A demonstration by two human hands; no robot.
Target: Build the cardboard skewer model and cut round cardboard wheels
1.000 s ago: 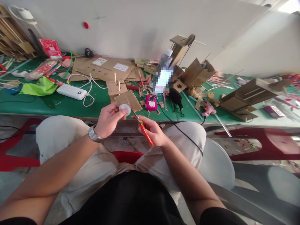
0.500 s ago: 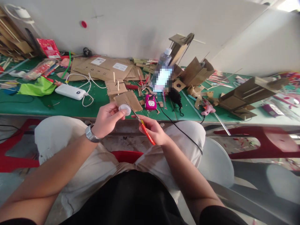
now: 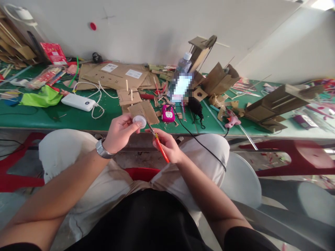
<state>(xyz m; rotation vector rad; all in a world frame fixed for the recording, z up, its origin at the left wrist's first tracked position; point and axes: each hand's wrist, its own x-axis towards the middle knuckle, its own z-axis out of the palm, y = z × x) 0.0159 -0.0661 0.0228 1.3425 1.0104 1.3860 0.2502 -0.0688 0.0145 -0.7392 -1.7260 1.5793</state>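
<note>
My left hand (image 3: 120, 131) pinches a round white translucent disc (image 3: 139, 121), which looks like a small plastic lid, between thumb and fingers at its near edge. Scissors (image 3: 161, 148) with red and yellow handles are gripped in my right hand (image 3: 167, 143). Their metal blades point up and left, close to the disc's right side; whether they touch it I cannot tell. Just behind both hands, a piece of brown cardboard (image 3: 146, 111) lies at the table's front edge. The disc overlaps its lower left corner in view.
On the green table (image 3: 104, 120) stand a white power bank (image 3: 78, 101) with cables, a magenta case (image 3: 168, 114), a plastic bottle (image 3: 184, 64) and a pink glue gun (image 3: 232, 121). Cardboard structures (image 3: 277, 104) fill the right side. A black cable (image 3: 206, 148) hangs over my right knee.
The scissors and my right hand have shifted slightly to the left, and the blade tips sit a little lower beside the disc. My left hand and the disc are nearly still.
</note>
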